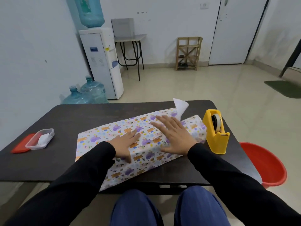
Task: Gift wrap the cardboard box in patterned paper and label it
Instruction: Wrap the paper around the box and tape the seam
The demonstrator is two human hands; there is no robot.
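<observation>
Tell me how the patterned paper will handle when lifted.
Probably floppy: the paper sags off the near edge of the table. Likely springy: its far corner curls up, white side showing. It may unfold if the left hand and right hand, both pressing flat, let go.

Soft, cool, even light fills the room, leaving only faint shadows on the dark matte rectangular desk (65, 128). Beyond the desk, the glossy beige tiled floor (195, 85) carries pale, washed-out reflections. Wide-angle distortion tilts the white door (231, 30) far behind the desk. Over the desk's middle, the fingers (162, 120) look slightly smeared.
</observation>
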